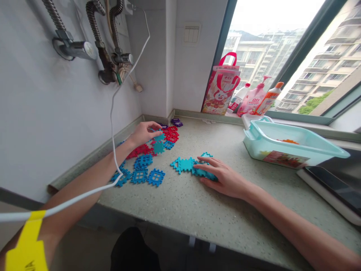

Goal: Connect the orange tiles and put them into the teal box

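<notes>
Left hand: at the worktop's rear left corner, grip pinched on one teal tile above the loose tile pile.
Assembly: flat teal strip of interlocked, notched lattice tiles, mid-worktop.
Right hand: grip flat and open, palm pressing the assembly's right end, grasping nothing.
Risk: uneven pressure may separate joints; the white cable across the left forearm may drag tiles.

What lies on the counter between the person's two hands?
In the head view, between the left hand and right hand lies bare counter, plus the teal assembly's free end.
</notes>
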The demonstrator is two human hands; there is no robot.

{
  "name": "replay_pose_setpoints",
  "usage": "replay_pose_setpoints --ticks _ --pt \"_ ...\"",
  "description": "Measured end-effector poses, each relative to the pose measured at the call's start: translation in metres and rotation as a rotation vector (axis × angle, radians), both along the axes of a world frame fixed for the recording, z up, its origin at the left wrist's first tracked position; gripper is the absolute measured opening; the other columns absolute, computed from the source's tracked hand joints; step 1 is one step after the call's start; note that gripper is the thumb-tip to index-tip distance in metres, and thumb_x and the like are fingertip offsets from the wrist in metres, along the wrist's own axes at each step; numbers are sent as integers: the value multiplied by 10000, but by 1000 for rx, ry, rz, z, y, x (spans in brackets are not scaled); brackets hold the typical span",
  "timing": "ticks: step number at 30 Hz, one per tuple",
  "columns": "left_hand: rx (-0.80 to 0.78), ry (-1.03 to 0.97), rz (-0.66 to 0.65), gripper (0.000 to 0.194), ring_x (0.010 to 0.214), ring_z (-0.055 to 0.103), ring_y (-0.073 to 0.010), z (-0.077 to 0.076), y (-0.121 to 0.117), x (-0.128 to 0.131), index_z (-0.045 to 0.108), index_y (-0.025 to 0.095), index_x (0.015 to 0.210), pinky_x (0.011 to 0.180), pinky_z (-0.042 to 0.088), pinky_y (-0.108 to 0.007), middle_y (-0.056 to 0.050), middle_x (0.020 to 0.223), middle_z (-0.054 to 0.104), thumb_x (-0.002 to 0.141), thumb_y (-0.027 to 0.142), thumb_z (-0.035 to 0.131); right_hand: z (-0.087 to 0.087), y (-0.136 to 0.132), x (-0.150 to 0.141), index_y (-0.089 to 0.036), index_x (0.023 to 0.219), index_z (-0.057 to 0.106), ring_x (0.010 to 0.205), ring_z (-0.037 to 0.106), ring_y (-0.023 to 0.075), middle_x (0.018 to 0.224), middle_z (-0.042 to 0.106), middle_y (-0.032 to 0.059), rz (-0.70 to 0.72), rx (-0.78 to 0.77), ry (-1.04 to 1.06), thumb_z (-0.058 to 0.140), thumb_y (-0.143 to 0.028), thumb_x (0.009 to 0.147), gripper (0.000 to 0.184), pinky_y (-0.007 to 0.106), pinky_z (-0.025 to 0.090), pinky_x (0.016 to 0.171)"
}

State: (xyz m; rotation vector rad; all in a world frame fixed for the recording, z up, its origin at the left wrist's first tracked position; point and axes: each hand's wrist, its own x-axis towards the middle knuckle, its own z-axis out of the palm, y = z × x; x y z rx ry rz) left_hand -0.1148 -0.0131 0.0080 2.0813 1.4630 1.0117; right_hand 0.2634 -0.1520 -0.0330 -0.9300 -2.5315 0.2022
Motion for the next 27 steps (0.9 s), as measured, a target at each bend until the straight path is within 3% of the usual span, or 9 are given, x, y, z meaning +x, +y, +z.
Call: replay_pose_setpoints --ticks 3,5,9,12,14,17,22,27 --pt "-106 -107 -147 652 960 761 -282 0 -14 22 772 217 1199 786 651 -419 -94 1173 798 793 727 785 0 1 -1 -353 1491 651 1413 609 341 1579 593 110 -8 -1 -7 665 -375 1037 455 615 520 1185" --pt "-67 -42 -158 628 1042 753 -294 -1 -18 27 757 216 1253 873 642 -439 -101 1217 792 870 713 725 0 2 -1 -348 1497 646 1427 598 344 1587 586 113 -14 -1 -18 661 -379 1039 459 621 509 1194" --pt "190 435 33 431 1258 677 -334 -1 -6 6 775 230 1257 1133 495 -475 -107 1312 764 1001 531 603 -3 3 -1 -336 1528 612 1450 577 343 1597 576 112 -29 13 -19 660 -383 1037 495 629 482 1218" --pt "122 778 210 530 1264 667 -396 -4 11 -20 765 223 1319 1095 490 -498 -156 1302 763 991 591 569 -5 3 -2 -340 1552 582 1456 572 339 1600 575 103 -31 28 -1 667 -382 1029 531 627 474 1227" --pt "23 869 270 650 1223 684 -426 -7 19 -32 757 213 1346 1031 513 -507 -185 1288 766 980 693 515 -6 4 -2 -339 1550 582 1455 574 340 1603 573 103 -27 37 1 672 -381 1024 535 627 472 1227" --pt "-49 852 282 773 1204 689 -446 -9 24 -38 761 218 1351 983 528 -508 -191 1285 767 936 807 480 -5 4 -2 -340 1543 590 1454 571 353 1598 577 108 -38 57 -2 670 -378 1024 526 635 487 1209" --pt "4 777 323 992 1224 680 -435 -6 22 -37 738 214 1374 1009 523 -481 -187 1317 752 782 980 519 -1 6 3 -334 1507 622 1411 604 346 1571 602 112 -74 104 -3 640 -332 1041 467 616 527 1162" --pt "-31 732 280 966 1182 699 -429 -10 26 -40 760 265 1324 989 518 -473 -146 1233 790 702 988 607 7 11 -8 -323 1485 634 1348 648 313 1499 663 110 -94 135 16 618 -342 1058 427 582 539 1136"
